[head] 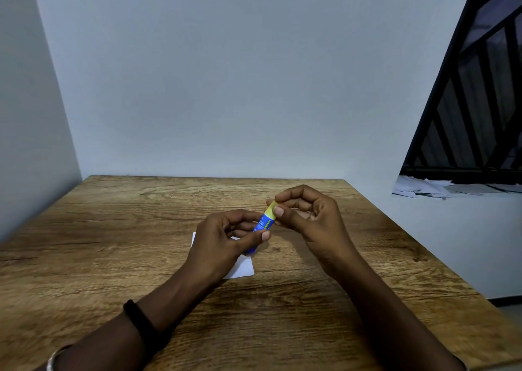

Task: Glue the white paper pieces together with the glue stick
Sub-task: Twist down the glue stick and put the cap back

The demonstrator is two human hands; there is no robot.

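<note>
A blue glue stick (262, 226) with a yellow cap (270, 212) is held tilted above the wooden table (113, 243). My left hand (223, 240) grips the blue body between thumb and fingers. My right hand (306, 215) pinches the yellow cap at the upper end. White paper (243, 267) lies flat on the table under my left hand, mostly hidden by it; I cannot tell how many pieces it is.
The table stands in a corner between a left wall and a back wall. Its right edge runs diagonally toward me. A window ledge with scattered papers (440, 188) and a dark barred window lies at the far right.
</note>
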